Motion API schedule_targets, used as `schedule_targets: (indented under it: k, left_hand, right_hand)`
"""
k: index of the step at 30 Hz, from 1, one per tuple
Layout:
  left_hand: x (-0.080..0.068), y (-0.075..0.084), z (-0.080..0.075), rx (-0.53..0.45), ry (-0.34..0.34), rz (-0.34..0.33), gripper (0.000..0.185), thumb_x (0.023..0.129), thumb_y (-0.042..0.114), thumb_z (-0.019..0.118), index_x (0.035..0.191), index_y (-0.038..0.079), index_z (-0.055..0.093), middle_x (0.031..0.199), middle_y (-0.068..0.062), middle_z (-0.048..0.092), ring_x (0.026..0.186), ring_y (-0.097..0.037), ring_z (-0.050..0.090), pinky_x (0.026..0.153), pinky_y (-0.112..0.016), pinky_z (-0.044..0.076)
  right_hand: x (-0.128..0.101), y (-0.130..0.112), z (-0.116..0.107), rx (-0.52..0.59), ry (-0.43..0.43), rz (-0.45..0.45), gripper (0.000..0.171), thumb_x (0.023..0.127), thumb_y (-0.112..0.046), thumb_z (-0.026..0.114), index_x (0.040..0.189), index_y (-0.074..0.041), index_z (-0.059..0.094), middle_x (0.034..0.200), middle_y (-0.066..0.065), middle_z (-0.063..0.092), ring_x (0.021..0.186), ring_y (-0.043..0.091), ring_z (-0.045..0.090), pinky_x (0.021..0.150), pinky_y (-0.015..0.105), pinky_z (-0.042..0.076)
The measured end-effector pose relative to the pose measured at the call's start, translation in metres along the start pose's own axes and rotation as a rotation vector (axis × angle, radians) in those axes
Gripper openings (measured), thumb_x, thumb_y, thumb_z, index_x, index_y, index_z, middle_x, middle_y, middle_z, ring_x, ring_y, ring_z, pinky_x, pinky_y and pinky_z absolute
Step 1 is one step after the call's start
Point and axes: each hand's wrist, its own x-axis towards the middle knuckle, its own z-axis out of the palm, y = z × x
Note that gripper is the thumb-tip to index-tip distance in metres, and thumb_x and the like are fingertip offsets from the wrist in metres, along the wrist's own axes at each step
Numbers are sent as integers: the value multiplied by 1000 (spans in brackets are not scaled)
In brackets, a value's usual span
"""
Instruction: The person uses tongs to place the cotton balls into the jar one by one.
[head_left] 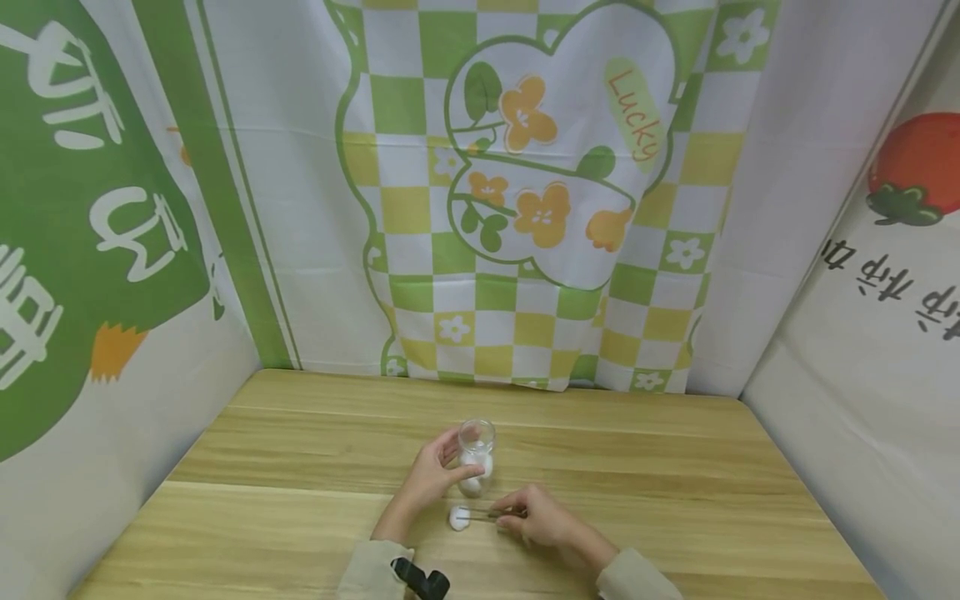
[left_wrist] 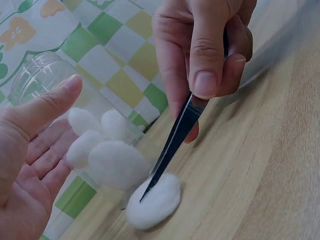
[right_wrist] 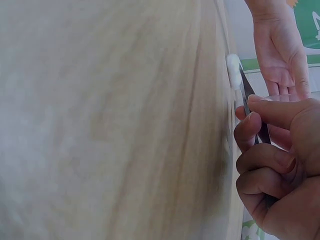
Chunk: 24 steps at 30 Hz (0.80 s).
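A clear jar [head_left: 477,432] with several white cotton balls [left_wrist: 120,162] inside stands on the table, its mouth uncovered. My left hand [head_left: 433,475] holds it from the left, thumb across the near side and fingers behind. In my right hand [head_left: 546,518] is a pair of dark metal tweezers [left_wrist: 175,137], pinched between thumb and fingers. Their tips touch a single cotton ball [left_wrist: 159,202] lying on the wood just in front of the jar. Whether the tips squeeze it firmly, I cannot tell. The right wrist view shows the same cotton ball [right_wrist: 233,70] at the tweezer tips.
The wooden table [head_left: 652,450] extends to both sides of my hands. A green and yellow checked curtain [head_left: 487,333] hangs at its back edge, with printed cloth [head_left: 862,367] on the right side and more on the left. A black strap mount [head_left: 422,577] sits by my left sleeve.
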Motion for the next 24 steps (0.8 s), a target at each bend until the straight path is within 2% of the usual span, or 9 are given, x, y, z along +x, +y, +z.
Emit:
schedule_targets:
  k: [6,13,24]
  left_hand:
    - [0,0,0,1,3,-4,67,82,18,77,140,8,47,140,-14,57,139,-37,44,119,-51,34]
    - [0,0,1,4,17,-17,69,82,18,77,142,7,45,141,-15,56,138,-38,44,118,-51,36]
    - [0,0,1,-5,9,-6,65,81,19,77,139,9,49,140,-15,57,139,-37,44,119,-51,35]
  right_hand:
    - [0,0,1,21,-1,17,26,89,-7,64,110,9,67,67,24,66,50,-4,47,46,5,39]
    - [0,0,1,12,22,-1,24,89,-7,64,107,8,68,67,22,66,53,-6,47,48,8,43]
    - [-1,-1,3,23,43,-7,22,89,-4,63,105,10,68,69,22,66,53,-5,48,48,8,43]
